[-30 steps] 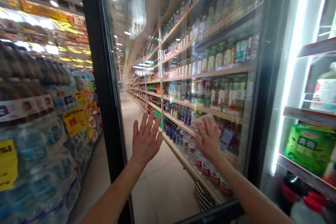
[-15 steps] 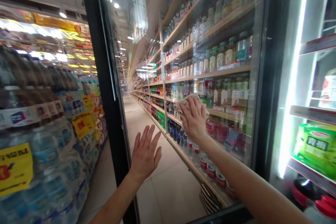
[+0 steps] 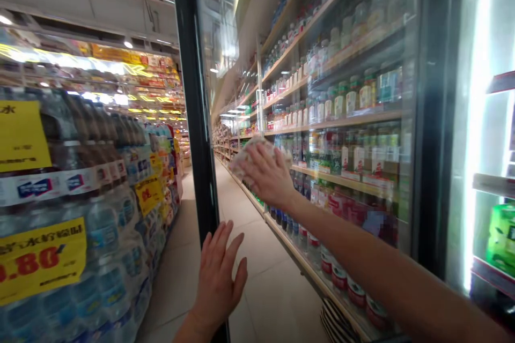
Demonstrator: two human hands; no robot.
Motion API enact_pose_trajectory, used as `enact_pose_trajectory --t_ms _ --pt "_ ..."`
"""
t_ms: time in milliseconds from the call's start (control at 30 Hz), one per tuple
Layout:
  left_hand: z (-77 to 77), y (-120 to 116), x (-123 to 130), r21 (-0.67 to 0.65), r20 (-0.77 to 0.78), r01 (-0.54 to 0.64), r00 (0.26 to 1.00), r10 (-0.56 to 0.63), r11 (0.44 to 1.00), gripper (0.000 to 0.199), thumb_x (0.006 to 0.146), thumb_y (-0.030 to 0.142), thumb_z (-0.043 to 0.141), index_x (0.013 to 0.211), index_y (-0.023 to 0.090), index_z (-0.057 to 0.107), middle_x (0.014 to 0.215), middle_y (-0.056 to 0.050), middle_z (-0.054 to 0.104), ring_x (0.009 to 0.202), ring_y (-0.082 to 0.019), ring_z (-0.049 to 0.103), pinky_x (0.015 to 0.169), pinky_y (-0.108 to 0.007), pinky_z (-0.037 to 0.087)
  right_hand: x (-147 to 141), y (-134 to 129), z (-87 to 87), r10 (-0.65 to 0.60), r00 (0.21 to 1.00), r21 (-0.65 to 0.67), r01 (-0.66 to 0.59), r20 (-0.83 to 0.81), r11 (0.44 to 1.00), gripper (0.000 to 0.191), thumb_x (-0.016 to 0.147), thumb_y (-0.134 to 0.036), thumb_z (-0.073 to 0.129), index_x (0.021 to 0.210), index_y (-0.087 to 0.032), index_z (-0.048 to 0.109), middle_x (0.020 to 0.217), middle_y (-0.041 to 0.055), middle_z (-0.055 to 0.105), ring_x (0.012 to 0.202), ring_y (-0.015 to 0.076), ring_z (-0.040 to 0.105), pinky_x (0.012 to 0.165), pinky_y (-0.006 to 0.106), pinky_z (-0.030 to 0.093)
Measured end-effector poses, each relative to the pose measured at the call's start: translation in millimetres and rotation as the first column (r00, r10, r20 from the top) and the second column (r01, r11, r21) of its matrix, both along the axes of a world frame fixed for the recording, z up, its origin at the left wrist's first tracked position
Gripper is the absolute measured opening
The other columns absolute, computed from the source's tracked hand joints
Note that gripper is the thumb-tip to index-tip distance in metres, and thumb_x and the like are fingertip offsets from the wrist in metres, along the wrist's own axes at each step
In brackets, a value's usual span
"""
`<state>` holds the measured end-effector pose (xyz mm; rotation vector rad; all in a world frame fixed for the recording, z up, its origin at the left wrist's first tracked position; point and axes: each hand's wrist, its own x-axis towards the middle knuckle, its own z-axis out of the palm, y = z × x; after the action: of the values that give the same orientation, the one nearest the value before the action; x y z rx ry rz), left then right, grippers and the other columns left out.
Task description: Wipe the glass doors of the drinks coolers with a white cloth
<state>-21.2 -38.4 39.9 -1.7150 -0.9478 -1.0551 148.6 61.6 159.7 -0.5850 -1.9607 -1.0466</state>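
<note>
A glass door with a black frame stands in front of me. My right hand presses a pale patterned cloth flat against the glass, near the frame's left upright. The fingers lie over the cloth, slightly spread. Lower down, my left hand is beside the same upright, fingers apart and holding nothing. Whether its palm touches the glass or frame, I cannot tell.
Stacked bottled drinks with yellow price signs line the left. Shelves of bottles show in the glass. A lit cooler opens at the right. A striped item shows low down.
My right hand has moved left across the glass with the cloth, closer to the upright. My left hand sits lower in view. The view has shifted left, so the door frame appears further right.
</note>
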Motion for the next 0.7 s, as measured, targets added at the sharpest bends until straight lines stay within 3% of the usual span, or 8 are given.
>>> enact_pose_trajectory --t_ms 100,200,300,367,433,500,567,700 --pt "0.8 -3 -7 0.011 -0.001 0.013 1.000 -0.013 1.000 0.049 0.076 0.011 0.053 0.125 0.015 0.043 0.137 -0.015 0.040 0.131 -0.025 0.031 0.108 -0.045 0.026 -8 -6 -48.1 0.162 0.862 0.012 -0.191 0.481 0.981 0.042 0.087 -0.032 0.040 0.128 -0.025 0.044 0.146 0.0025 0.031 0.137 0.0211 0.014 0.110 0.047 0.010" --pt "6.3 -7 -13 0.032 0.001 0.022 1.000 -0.022 0.999 0.050 0.076 0.010 0.053 0.124 0.015 0.043 0.137 -0.015 0.040 0.131 -0.026 0.032 0.108 -0.045 0.026 -8 -3 -62.9 0.207 0.774 -0.015 -0.247 0.598 0.969 0.040 0.086 -0.032 0.041 0.126 -0.028 0.046 0.144 -0.0012 0.034 0.136 0.0175 0.016 0.111 0.043 0.011" --pt "13.9 -8 -11 0.045 0.011 0.032 0.999 -0.032 0.998 0.050 0.076 0.010 0.053 0.124 0.016 0.043 0.138 -0.014 0.038 0.131 -0.026 0.032 0.108 -0.046 0.026 -13 0 -23.4 0.123 0.966 -0.029 -0.119 0.228 0.992 0.053 0.083 -0.034 0.048 0.134 -0.027 0.037 0.147 0.0055 0.028 0.137 0.0244 0.012 0.109 0.053 0.005" --pt "18.1 -6 -6 0.053 0.018 0.041 0.999 -0.042 0.998 0.051 0.076 0.010 0.053 0.125 0.017 0.042 0.138 -0.014 0.038 0.131 -0.026 0.031 0.107 -0.047 0.027 -18 -1 -2.8 0.074 0.997 -0.021 -0.073 0.027 0.997 0.056 0.081 -0.033 0.050 0.135 -0.026 0.036 0.149 0.0076 0.022 0.138 0.0278 0.008 0.107 0.056 0.002" --pt "21.7 -3 1 0.055 0.021 0.063 0.998 -0.064 0.996 0.053 0.076 0.010 0.054 0.127 0.017 0.040 0.139 -0.014 0.037 0.131 -0.026 0.032 0.107 -0.048 0.027 -21 -2 -3.3 0.131 0.978 0.059 -0.142 0.163 0.988 0.052 0.082 -0.032 0.049 0.132 -0.025 0.040 0.147 0.0063 0.026 0.138 0.0259 0.009 0.108 0.053 0.004" --pt "26.9 1 7 0.061 0.015 0.088 0.996 -0.089 0.994 0.056 0.076 0.010 0.053 0.129 0.018 0.038 0.140 -0.014 0.036 0.130 -0.027 0.033 0.106 -0.048 0.029 -15 -2 -12.8 0.175 0.857 0.113 -0.260 0.485 0.959 0.046 0.083 -0.033 0.046 0.128 -0.026 0.044 0.144 0.0028 0.034 0.137 0.0210 0.013 0.110 0.048 0.008" --pt "37.2 6 14 0.069 0.005 0.105 0.994 -0.105 0.992 0.059 0.076 0.011 0.053 0.131 0.020 0.036 0.141 -0.013 0.036 0.130 -0.027 0.033 0.106 -0.048 0.029 0 2 -8.6 0.130 0.795 0.127 -0.251 0.593 0.960 0.046 0.084 -0.036 0.044 0.128 -0.028 0.043 0.143 0.0001 0.036 0.136 0.0190 0.015 0.110 0.046 0.012" --pt "81.0 26 32 0.141 0.020 0.112 0.993 -0.116 0.984 0.059 0.077 0.016 0.052 0.132 0.022 0.033 0.142 -0.012 0.033 0.133 -0.026 0.029 0.107 -0.047 0.027 53 20 63.9 -0.106 0.994 0.116 0.108 -0.018 0.987 0.053 0.084 -0.035 0.044 0.135 -0.033 0.032 0.147 -0.0009 0.027 0.136 0.0235 0.016 0.108 0.051 0.014"
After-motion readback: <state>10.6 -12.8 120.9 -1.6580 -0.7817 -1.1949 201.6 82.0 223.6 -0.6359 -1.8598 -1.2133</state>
